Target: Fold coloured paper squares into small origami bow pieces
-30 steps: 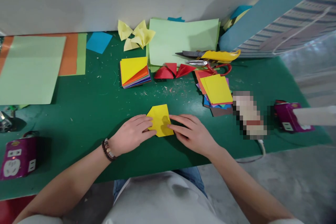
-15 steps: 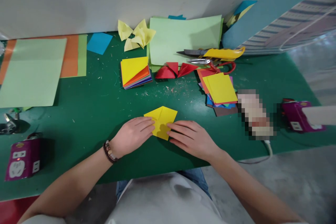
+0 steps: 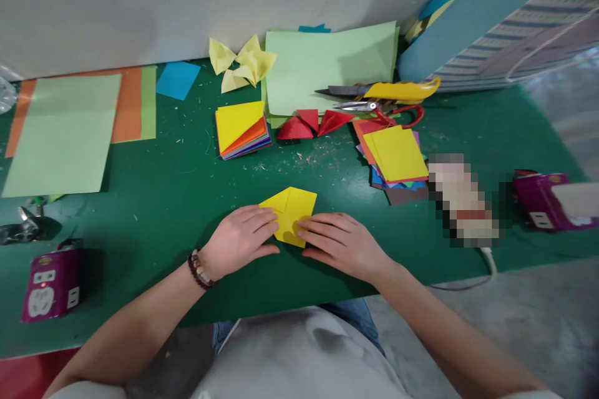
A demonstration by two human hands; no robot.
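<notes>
A folded yellow paper (image 3: 292,212) lies on the green table (image 3: 154,206) in front of me. My left hand (image 3: 246,237) rests on its left edge, fingers together and thumb stretched apart below them. On the paper's right edge lie the fingertips of my right hand (image 3: 344,243), the fingers extended and slightly apart. Both hands press the paper from above and neither grips it. A fold line shows near its upper left; the parts under my fingertips are hidden.
Behind are a coloured paper stack (image 3: 241,128), red folded pieces (image 3: 299,124), pale yellow folded pieces (image 3: 248,62), scissors (image 3: 372,106), a yellow-handled cutter (image 3: 397,91) and more squares (image 3: 400,153). Purple socket blocks stand left (image 3: 53,283) and right (image 3: 543,202).
My left thumb has moved away from the fingers and now shows below them. The yellow paper has shifted very slightly. The camera view has turned a little.
</notes>
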